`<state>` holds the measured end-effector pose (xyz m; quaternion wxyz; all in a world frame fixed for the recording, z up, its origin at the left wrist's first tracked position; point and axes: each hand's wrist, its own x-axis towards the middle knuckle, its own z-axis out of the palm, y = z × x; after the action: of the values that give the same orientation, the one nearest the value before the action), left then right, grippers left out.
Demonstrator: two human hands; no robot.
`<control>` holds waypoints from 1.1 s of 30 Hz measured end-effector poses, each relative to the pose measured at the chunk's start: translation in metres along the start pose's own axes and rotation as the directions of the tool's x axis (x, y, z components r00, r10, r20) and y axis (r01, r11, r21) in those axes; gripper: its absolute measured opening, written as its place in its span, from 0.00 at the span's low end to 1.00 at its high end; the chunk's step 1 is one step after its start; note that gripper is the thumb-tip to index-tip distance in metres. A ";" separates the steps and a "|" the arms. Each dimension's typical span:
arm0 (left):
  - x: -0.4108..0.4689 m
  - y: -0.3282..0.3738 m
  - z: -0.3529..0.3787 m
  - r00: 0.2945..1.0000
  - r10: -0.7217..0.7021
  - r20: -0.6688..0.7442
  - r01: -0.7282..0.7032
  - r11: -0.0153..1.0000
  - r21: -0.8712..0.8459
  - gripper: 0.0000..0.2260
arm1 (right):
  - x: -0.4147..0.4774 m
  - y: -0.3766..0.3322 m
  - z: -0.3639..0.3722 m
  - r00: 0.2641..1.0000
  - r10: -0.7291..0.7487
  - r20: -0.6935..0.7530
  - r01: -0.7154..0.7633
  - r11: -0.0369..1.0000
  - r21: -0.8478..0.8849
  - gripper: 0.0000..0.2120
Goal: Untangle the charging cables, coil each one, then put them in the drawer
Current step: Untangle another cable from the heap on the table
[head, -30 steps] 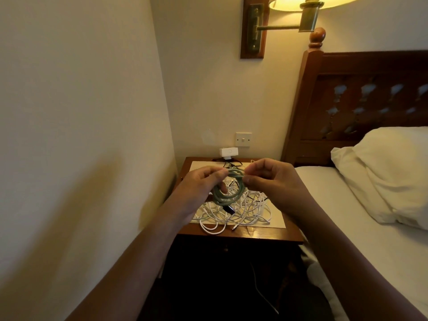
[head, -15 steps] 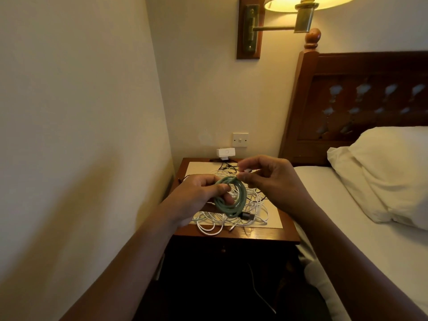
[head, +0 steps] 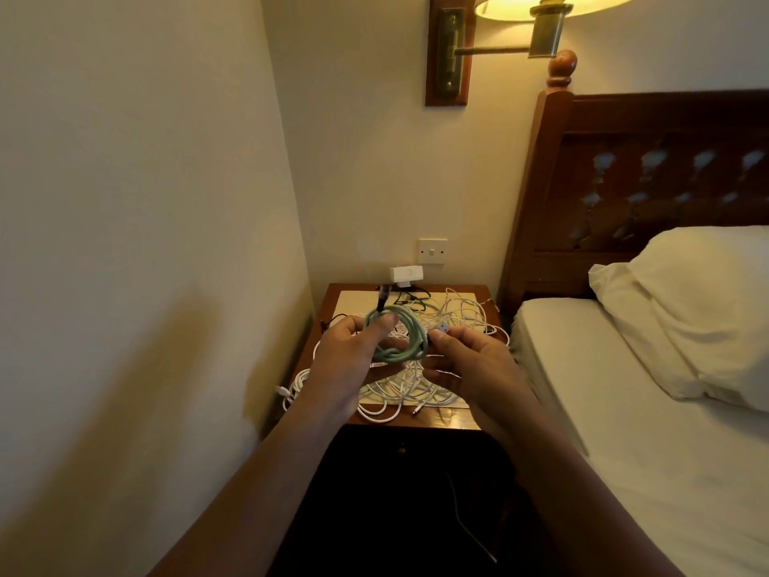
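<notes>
— Above the table point(head: 457, 422), where is the green cable point(head: 405, 316)?
— Coiled in a ring between both hands. The left hand point(head: 353, 356) grips its left side, thumb on top; the right hand point(head: 470, 360) pinches a small plug point(head: 441, 328) at its right edge.
— And its direction?
— The ring faces the person, I think; its dark plug point(head: 380, 299) points up and away.

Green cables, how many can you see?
1. The green cable is coiled in a ring, gripped by the left hand, the right hand pinching at its edge, above the nightstand. Another could hide under the white cables.
</notes>
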<state>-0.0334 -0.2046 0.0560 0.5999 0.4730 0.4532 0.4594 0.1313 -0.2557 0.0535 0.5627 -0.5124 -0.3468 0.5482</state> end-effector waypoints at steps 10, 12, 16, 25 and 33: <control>0.007 -0.007 -0.011 0.988 0.131 0.087 -0.150 0.954 0.260 0.05 | -0.002 0.003 0.001 0.999 -0.040 -0.026 0.037 0.994 -0.098 0.06; 0.010 -0.010 -0.010 0.994 0.097 0.058 -0.109 0.958 0.267 0.06 | -0.002 0.002 0.002 0.985 -0.158 -0.066 0.151 0.984 -0.099 0.07; 0.012 -0.010 -0.009 0.992 0.096 0.079 -0.118 0.928 0.353 0.04 | -0.003 0.003 0.008 0.926 -0.372 -0.059 0.356 0.915 -0.187 0.11; 0.006 -0.007 0.006 1.000 -0.012 0.023 0.010 0.997 0.076 0.06 | -0.002 0.006 0.007 0.855 -0.468 0.222 0.507 0.669 -0.543 0.23; 0.004 0.002 0.004 0.989 -0.148 -0.001 0.145 0.967 -0.209 0.08 | -0.010 -0.004 0.002 0.880 -0.440 0.180 0.455 0.668 -0.589 0.10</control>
<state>-0.0290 -0.2010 0.0584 0.6745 0.3688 0.4414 0.4628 0.1288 -0.2645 0.0595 0.4774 -0.5598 -0.6271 0.2559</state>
